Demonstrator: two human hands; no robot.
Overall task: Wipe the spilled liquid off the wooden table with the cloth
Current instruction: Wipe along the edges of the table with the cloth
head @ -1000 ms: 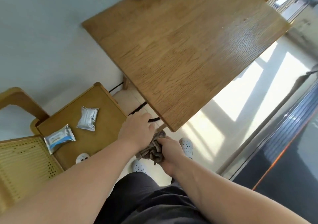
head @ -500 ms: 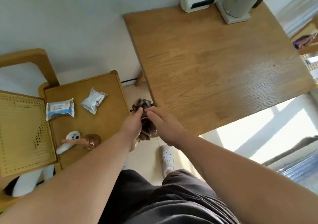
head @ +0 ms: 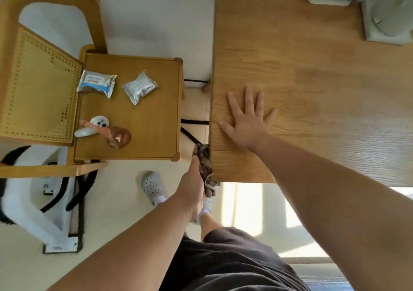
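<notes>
Since half a second ago, the right hand point(head: 247, 120) has let go of the cloth point(head: 204, 163) and now lies flat, fingers spread, on the wooden table point(head: 312, 67). The left hand point(head: 193, 190) alone grips the bunched cloth, held against the table's left edge by its near corner.

Bright daylight, floor sun patches, wide-angle edge distortion
</notes>
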